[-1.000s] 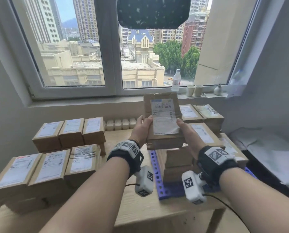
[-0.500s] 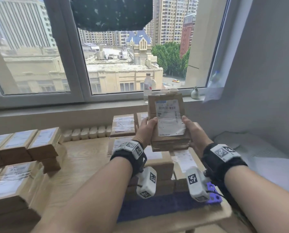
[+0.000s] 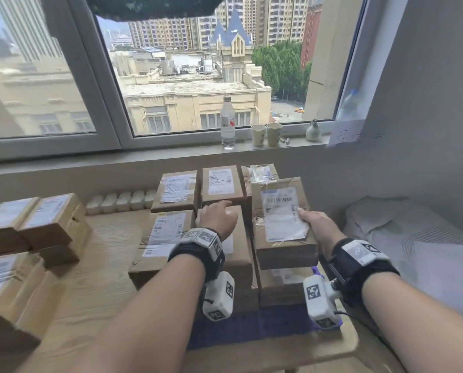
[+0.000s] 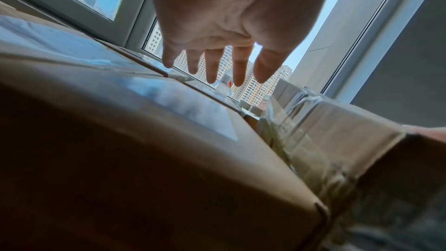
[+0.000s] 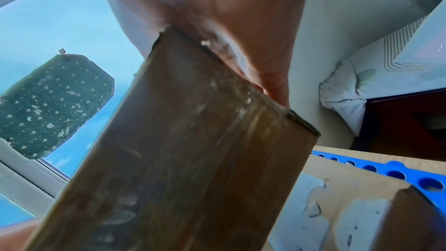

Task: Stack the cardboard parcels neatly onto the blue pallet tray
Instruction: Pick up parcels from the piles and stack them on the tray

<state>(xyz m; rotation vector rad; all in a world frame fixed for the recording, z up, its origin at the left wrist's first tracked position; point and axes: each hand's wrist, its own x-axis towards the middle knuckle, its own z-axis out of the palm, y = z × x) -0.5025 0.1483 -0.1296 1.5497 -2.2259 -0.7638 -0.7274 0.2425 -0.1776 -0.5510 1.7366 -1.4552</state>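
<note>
The right hand [image 3: 317, 227] pinches the near right corner of a labelled cardboard parcel [image 3: 281, 224], right of centre in the head view; this grip has the thumb on the label. The parcel sits above the stacked parcels [image 3: 171, 232] on the blue pallet tray [image 5: 395, 174]. The left hand [image 3: 218, 218], fingers [image 4: 237, 72] spread and straight, holds nothing above a stacked parcel at frame centre. The tray rests on the wooden tabletop [image 3: 95, 278].
</note>
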